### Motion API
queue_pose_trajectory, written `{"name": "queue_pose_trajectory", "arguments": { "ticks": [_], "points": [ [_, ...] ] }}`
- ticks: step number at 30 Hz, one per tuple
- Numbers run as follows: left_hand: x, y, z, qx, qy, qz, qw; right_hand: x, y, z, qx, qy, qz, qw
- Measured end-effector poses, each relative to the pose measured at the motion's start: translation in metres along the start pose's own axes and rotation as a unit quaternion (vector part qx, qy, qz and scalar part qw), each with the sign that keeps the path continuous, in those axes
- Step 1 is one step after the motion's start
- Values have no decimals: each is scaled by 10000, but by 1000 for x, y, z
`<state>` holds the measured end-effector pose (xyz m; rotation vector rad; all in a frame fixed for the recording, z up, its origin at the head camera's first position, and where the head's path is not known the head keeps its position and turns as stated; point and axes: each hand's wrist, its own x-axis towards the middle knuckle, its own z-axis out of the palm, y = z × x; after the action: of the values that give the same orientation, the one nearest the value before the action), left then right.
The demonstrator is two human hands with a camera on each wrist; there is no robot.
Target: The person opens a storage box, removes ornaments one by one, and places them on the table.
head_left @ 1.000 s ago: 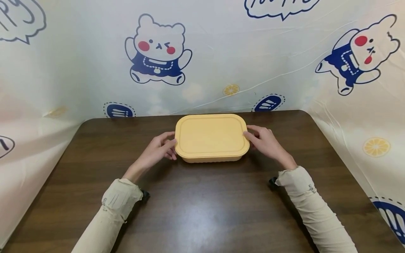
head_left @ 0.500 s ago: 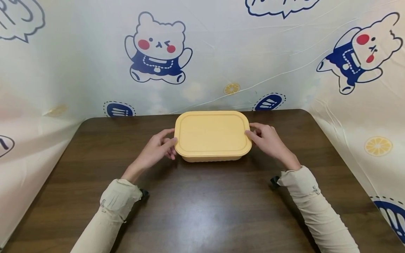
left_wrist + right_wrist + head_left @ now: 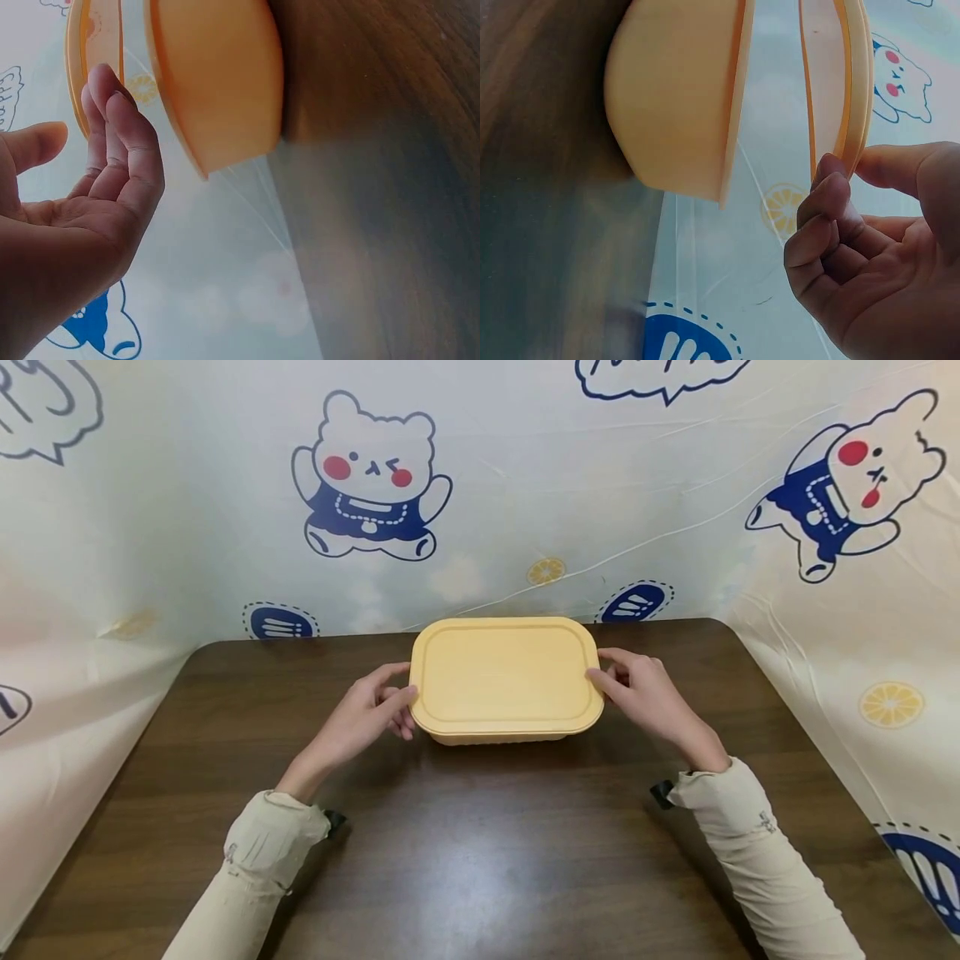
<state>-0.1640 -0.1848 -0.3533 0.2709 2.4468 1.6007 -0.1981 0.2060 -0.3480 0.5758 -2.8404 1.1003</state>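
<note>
A yellow rectangular lid (image 3: 506,677) with rounded corners is held level above a matching yellow food container (image 3: 498,739), which stands on the table. Both wrist views show a gap between the lid's underside and the container (image 3: 679,97). At the lid's left end, my left hand (image 3: 367,706) grips the edge, thumb on the near side and fingers below. My right hand (image 3: 648,693) pinches the right end between thumb (image 3: 892,166) and bent fingers. From the head, the lid covers the container's opening, so its inside is hidden.
The dark wooden table (image 3: 480,860) spreads out toward the person. Behind it and along both sides hangs a pale cloth (image 3: 510,493) printed with cartoon bears and orange slices. Light sleeves with dark wrist devices (image 3: 662,793) cover the forearms.
The lid has risen off the container, looking larger in the head view. Both hands have moved with it, still at its two ends, while the container has stayed on the table.
</note>
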Motion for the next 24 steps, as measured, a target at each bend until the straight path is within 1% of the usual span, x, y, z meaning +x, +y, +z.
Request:
{"name": "queue_pose_trajectory", "arguments": {
  "ticks": [6,11,17,21,24],
  "points": [
    [-2,5,3,-335,-71,39,9994,-7,-2,-3,36,-46,45,10000],
    [-6,6,5,-314,-55,45,9995,-13,-4,-2,51,-79,-31,10000],
    [-15,3,12,-260,-246,116,9993,-29,-4,-1,-82,-145,-199,9997],
    [-23,1,16,-279,-175,199,9993,-36,-5,0,-67,-244,-140,9996],
    [-30,-2,19,-279,-99,195,9994,-41,-7,1,22,-432,-32,9991]
  ]
}}
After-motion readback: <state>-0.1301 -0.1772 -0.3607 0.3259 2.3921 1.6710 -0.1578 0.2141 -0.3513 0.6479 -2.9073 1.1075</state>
